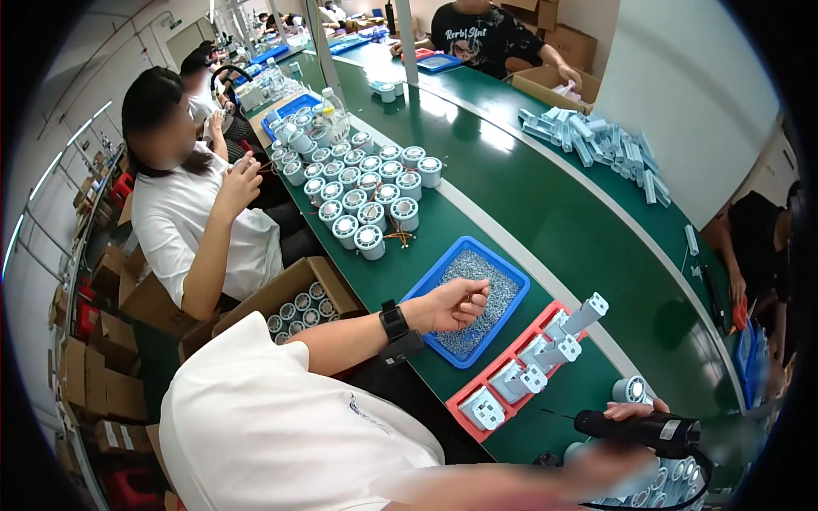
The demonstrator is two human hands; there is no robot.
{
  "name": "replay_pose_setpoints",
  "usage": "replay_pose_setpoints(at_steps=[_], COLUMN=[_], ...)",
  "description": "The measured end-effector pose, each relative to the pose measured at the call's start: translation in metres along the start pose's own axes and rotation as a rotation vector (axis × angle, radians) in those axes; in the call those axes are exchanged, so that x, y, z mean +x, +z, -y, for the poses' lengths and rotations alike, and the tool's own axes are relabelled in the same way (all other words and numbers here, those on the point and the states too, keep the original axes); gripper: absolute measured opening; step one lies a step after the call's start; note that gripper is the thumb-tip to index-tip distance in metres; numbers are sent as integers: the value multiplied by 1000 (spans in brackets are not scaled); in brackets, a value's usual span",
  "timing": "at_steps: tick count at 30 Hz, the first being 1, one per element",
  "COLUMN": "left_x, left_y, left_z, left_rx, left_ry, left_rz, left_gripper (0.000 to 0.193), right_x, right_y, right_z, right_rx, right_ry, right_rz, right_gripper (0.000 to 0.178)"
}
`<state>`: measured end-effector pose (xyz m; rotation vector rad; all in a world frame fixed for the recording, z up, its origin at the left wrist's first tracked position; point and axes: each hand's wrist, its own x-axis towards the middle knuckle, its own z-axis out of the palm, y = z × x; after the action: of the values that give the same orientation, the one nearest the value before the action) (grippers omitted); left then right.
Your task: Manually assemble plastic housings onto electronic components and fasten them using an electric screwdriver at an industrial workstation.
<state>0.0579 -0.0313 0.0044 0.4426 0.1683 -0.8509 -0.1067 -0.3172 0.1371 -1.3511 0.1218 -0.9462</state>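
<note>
My left hand (458,305) is over a blue tray (523,282) heaped with small silver screws (467,339). Its fingers are curled in a pinch, and whatever is between them is too small to make out. At the lower right my right hand (620,464), partly blurred, grips a black electric screwdriver (652,431) whose thin bit points left. Between the two hands stands a red holder (461,399) with several light-blue plastic housings (521,381) seated in a row.
Many round light-blue motor units (371,242) with loose wires crowd the table at the far left. A carton (344,294) of similar units is beside my left arm. Across the green belt (588,226) lies a pile of housings (588,136). Co-workers sit left and opposite.
</note>
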Motion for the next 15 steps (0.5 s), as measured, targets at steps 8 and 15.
replay_pose_setpoints(at_steps=[8, 15], left_x=[-15, -2], left_y=[51, 47], left_z=[24, 36], left_rx=[96, 238], left_ry=[114, 128], left_rz=[-243, -79], left_gripper=[20, 19], right_x=[5, 17], right_y=[-36, -28], right_z=[-7, -8], right_rx=[134, 289], right_ry=[-11, 95], right_rz=[93, 61], right_gripper=[94, 91])
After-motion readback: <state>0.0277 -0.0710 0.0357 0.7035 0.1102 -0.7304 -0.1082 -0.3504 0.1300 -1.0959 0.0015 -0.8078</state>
